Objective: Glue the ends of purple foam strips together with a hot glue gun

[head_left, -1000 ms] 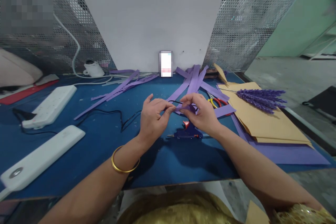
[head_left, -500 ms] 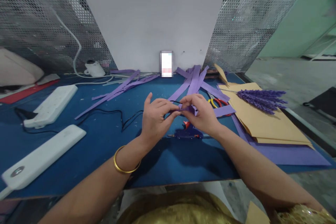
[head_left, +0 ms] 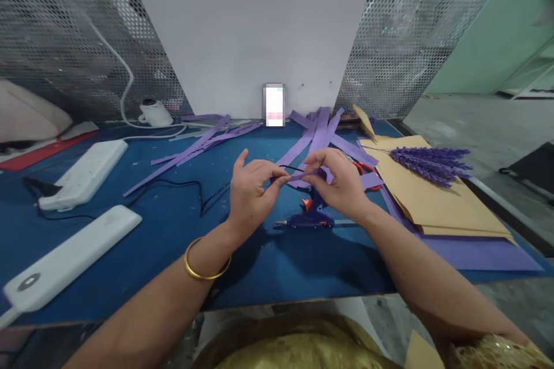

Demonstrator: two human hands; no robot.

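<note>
Between my two hands stretches a narrow purple paper strip (head_left: 298, 176), pinched at both ends above the blue table (head_left: 182, 242). My left hand (head_left: 255, 187) grips one end between thumb and fingertips. On the other end, the thumb and fingers of my right hand (head_left: 335, 181) are closed. Just below lies a dark blue glue gun (head_left: 309, 219) with a red trigger, its metal nozzle pointing left. More purple strips (head_left: 318, 132) lie behind my hands. Red-handled scissors (head_left: 372, 176) sit partly hidden beyond my right hand.
At the right, brown paper sheets (head_left: 450, 207) carry a lavender bunch (head_left: 433, 166) and overlie purple paper (head_left: 485, 253). White power strips (head_left: 73, 259) and a black cord (head_left: 173, 181) occupy the left. A phone (head_left: 274, 105) leans on a white board (head_left: 255, 40) behind.
My hands have moved apart, with more of the strip showing between them. The left hand shifted left and the right hand slightly right, uncovering more of the glue gun.
</note>
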